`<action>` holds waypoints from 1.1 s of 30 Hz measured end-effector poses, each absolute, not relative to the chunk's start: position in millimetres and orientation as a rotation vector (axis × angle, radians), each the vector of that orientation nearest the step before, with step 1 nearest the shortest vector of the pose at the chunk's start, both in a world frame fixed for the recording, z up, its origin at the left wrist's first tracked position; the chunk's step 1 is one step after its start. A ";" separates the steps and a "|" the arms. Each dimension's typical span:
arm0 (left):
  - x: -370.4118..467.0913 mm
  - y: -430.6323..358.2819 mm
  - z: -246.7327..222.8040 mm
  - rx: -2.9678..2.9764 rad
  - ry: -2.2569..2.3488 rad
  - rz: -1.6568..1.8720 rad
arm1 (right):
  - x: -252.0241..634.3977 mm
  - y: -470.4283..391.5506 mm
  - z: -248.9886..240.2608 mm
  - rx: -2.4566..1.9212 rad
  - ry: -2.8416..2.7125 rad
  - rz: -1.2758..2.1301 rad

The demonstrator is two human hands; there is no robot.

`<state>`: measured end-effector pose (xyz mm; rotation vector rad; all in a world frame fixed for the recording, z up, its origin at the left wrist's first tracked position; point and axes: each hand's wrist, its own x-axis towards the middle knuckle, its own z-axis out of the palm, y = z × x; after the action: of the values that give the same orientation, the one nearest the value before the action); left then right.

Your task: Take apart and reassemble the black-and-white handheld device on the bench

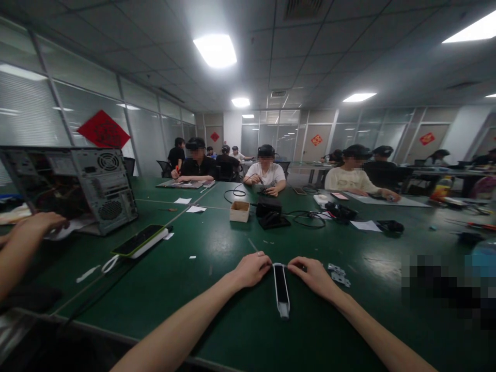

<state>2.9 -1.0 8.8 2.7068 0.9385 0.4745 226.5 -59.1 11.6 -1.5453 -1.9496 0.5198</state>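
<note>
A long, narrow object with a white frame and a black middle (282, 289) lies on the green table in front of me, its tapered grey-white end towards me. At its far left corner, my left hand (253, 269) is closed, fingertips against the edge. My right hand (312, 276) pinches with thumb and forefinger at the far right corner. What exactly sits between the fingertips is too small to make out. Just right of my right hand are small grey metal-looking plates (339, 275).
An opened computer case (104, 191) stands at left, with another person's hand (42, 223) by it. Nearer lies a green-edged phone-like device (139, 240). Ahead are a small open box (239, 212), a black device (268, 206) and cables (308, 219). Several people sit across the table.
</note>
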 end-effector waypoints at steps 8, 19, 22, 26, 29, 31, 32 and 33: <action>3.8 -0.1 10.2 2.710 0.935 0.460 | 227.7 -60.5 12.1 -1.488 -1.939 0.494; 3.1 -0.9 10.7 2.690 0.934 0.475 | 230.9 -56.7 3.5 -1.429 -1.908 0.490; 3.2 -0.8 11.1 2.689 0.942 0.470 | 230.6 -56.1 3.4 -1.402 -1.908 0.499; 3.3 -1.2 12.3 2.684 0.943 0.466 | 229.2 -57.1 6.8 -1.474 -1.894 0.511; 3.2 -1.4 12.8 2.676 0.938 0.469 | 227.6 -58.6 10.2 -1.489 -1.880 0.533; 3.2 -1.3 12.4 2.682 0.938 0.475 | 226.0 -59.8 12.3 -1.478 -1.861 0.559; 3.2 -1.1 11.9 2.688 0.938 0.477 | 225.2 -60.3 13.2 -1.469 -1.852 0.573; 3.2 -0.9 11.4 2.694 0.939 0.476 | 224.4 -60.7 13.9 -1.459 -1.844 0.585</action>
<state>3.2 -0.9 11.4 2.6944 0.9389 0.4761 224.4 -60.7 13.9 -1.4587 -1.8440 0.5849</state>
